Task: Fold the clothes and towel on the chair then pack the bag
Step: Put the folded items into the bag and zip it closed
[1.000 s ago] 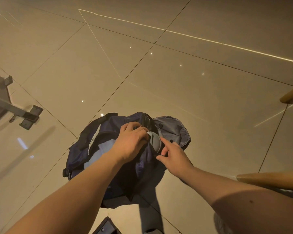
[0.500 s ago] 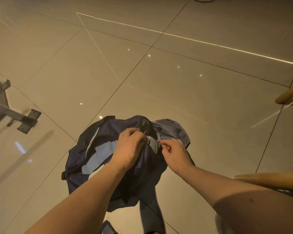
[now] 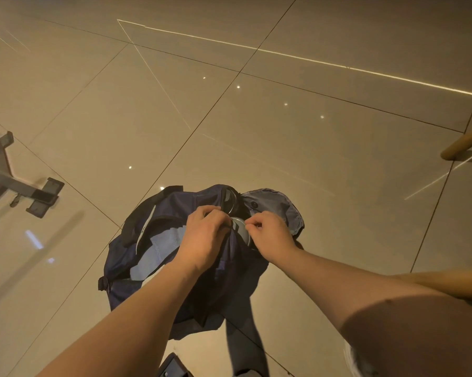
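Observation:
A dark navy bag (image 3: 229, 289) lies on the tiled floor below me, its grey-lined top flap (image 3: 273, 205) thrown open to the right. My left hand (image 3: 205, 235) grips the bag's fabric at the mouth, fingers curled over the edge. Close beside it, my right hand (image 3: 270, 235) pinches the bag's edge at the opening with curled fingers. Between the two hands a round grey thing (image 3: 240, 229) shows inside the mouth. Pale blue folded cloth (image 3: 164, 240) is visible in the bag to the left of my left wrist.
A grey metal frame foot (image 3: 43, 197) stands on the floor at the left. Wooden chair legs show at the right edge (image 3: 463, 142) and lower right (image 3: 447, 281). A dark object (image 3: 172, 368) pokes in at the bottom edge.
My right hand's fingers went from stretched out to curled in a pinch at the bag's mouth, closer to my left hand. My left hand kept its grip.

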Tool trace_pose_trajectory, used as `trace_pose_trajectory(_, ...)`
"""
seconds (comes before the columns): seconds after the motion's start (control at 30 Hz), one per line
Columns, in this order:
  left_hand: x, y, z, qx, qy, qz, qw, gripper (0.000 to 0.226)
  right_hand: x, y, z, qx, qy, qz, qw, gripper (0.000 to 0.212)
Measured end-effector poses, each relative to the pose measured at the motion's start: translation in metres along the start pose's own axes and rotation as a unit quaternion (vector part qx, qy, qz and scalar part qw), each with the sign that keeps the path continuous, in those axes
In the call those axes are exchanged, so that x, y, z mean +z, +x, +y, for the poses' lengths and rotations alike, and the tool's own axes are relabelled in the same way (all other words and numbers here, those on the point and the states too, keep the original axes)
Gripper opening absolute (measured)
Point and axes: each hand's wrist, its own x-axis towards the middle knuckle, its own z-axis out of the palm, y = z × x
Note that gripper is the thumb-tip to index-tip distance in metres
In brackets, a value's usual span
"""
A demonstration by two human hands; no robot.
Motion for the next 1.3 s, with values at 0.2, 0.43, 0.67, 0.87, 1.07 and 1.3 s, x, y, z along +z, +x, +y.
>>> trace_pose_trajectory(0.2, 0.000, -0.002, 0.002, -0.015, -0.003, 0.012, 1.000, 0.012, 0.001, -0.011, 0.009, 0.024, 0.074, -0.063, 0.995, 0.038)
trace_pose_trajectory(0.43, -0.001, -0.003, 0.003, -0.021, -0.014, 0.016, 1.000, 0.012, 0.011, -0.005, 0.018, -0.084, 0.023, 0.018, 0.996, 0.028)
trace_pose_trajectory(0.67, 0.002, -0.004, 0.001, -0.031, -0.004, 0.016, 0.999, 0.011, 0.009, -0.013, 0.023, -0.198, -0.109, 0.057, 0.972, 0.013)
trace_pose_trajectory(0.87, 0.000, -0.004, 0.003, -0.034, -0.010, 0.015, 0.999, 0.012, -0.004, -0.019, 0.013, 0.007, 0.055, 0.009, 0.998, 0.030)
trace_pose_trajectory(1.07, -0.004, -0.002, 0.007, -0.029, -0.005, 0.006, 1.000, 0.010, 0.001, -0.025, 0.006, 0.046, 0.078, -0.161, 0.983, 0.092)
trace_pose_trajectory(1.3, -0.012, 0.002, 0.013, -0.010, 0.024, 0.006, 1.000, 0.007, 0.006, -0.020, 0.021, 0.017, -0.046, -0.136, 0.989, 0.086)
